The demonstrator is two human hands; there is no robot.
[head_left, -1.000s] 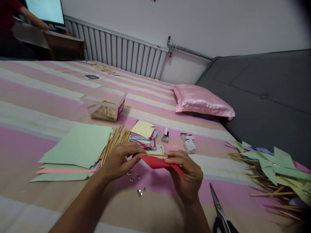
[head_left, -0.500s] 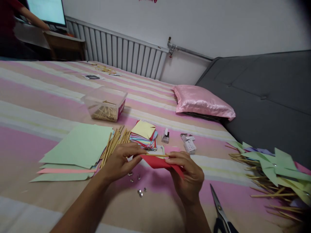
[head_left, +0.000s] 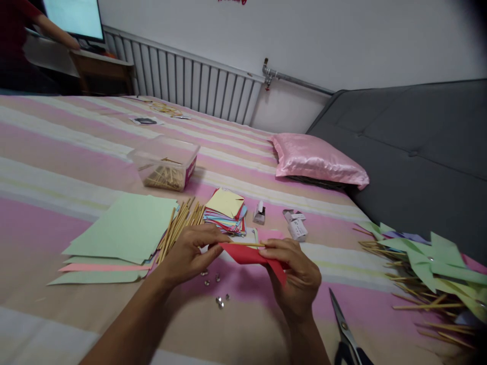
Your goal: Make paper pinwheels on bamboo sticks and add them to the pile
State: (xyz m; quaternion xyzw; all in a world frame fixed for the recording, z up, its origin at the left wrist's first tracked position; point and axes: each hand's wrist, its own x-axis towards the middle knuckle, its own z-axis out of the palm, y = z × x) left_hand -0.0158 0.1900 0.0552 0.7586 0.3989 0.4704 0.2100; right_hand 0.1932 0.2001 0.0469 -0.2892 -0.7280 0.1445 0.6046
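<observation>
A folded red paper pinwheel (head_left: 245,253) and a thin wooden stick (head_left: 247,244) are held between my two hands over the bed. My left hand (head_left: 196,248) pinches the stick's left end beside a red paper corner. On the other side, my right hand (head_left: 294,268) is closed around the red paper, thumb and fingers at the stick's right end. The fingers hide where paper and stick meet. Several silver thumbtacks (head_left: 219,302) lie on the sheet below. Behind the hands sit a stack of coloured paper squares (head_left: 225,205) and a bundle of sticks (head_left: 178,228).
Green paper sheets (head_left: 125,228) lie to the left. A clear plastic box (head_left: 167,162) holds more sticks. Scissors (head_left: 344,329) rest at front right, near several finished pinwheels (head_left: 429,261). Small boxes (head_left: 297,227) and a pink pillow (head_left: 315,159) are farther back. A person (head_left: 23,45) is at far left.
The red paper's lower flap under my right hand has shifted slightly, and that hand has turned a little. My left hand looks almost unmoved.
</observation>
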